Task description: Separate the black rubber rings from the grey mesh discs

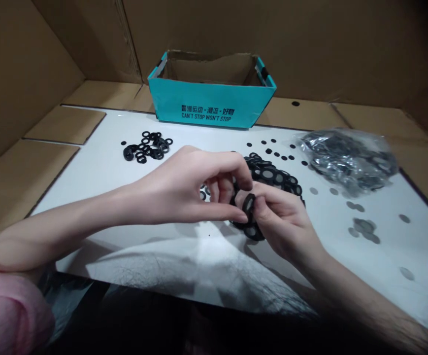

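Observation:
My right hand [285,214] pinches a small black ring-shaped washer [249,202] between thumb and forefinger, its grey centre facing left. From the other side my left hand [206,187] curves round the same washer. Its thumb and bent forefinger are apart, with the thumb tip close to the washer's lower edge; whether they touch it is unclear. Under and behind both hands lies a heap of black washers [269,174] with grey centres, partly hidden by my fingers. A smaller pile of open black rings [148,147] sits to the left, beyond my left forearm.
A turquoise box [212,101] stands at the back of the white table [110,182]. On the right lies a clear plastic bag [350,158] of dark pieces. Small black discs [269,151] and grey discs [364,226] are scattered nearby. Cardboard walls [310,49] enclose the table.

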